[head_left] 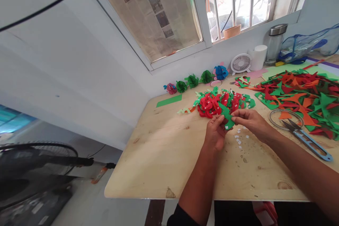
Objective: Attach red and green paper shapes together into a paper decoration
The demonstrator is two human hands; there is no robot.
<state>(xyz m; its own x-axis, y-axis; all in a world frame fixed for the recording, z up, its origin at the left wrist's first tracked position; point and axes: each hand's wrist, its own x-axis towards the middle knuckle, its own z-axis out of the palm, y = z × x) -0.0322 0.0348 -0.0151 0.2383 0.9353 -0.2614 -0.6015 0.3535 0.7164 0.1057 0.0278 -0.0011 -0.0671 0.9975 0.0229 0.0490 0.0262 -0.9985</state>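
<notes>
My left hand point(216, 132) is closed on a green paper cutout point(226, 114) with a wavy outline and small white squares on it. At the cutout's right edge, the fingertips of my right hand point(250, 122) are pinched together against it. Just behind both hands lies a pile of red and green paper cutouts point(209, 105), many bearing the same white squares. Several loose white paper bits point(238, 141) are scattered on the table below my right hand.
Blue-handled thread snips point(311, 144) and a metal ring point(275, 120) lie right of my hands, beside a heap of paper scraps point(304, 95). Folded paper figures point(192, 81), a small fan point(240, 63) and a glass bottle point(275, 46) line the wall. The wooden table point(148, 162) ends at left.
</notes>
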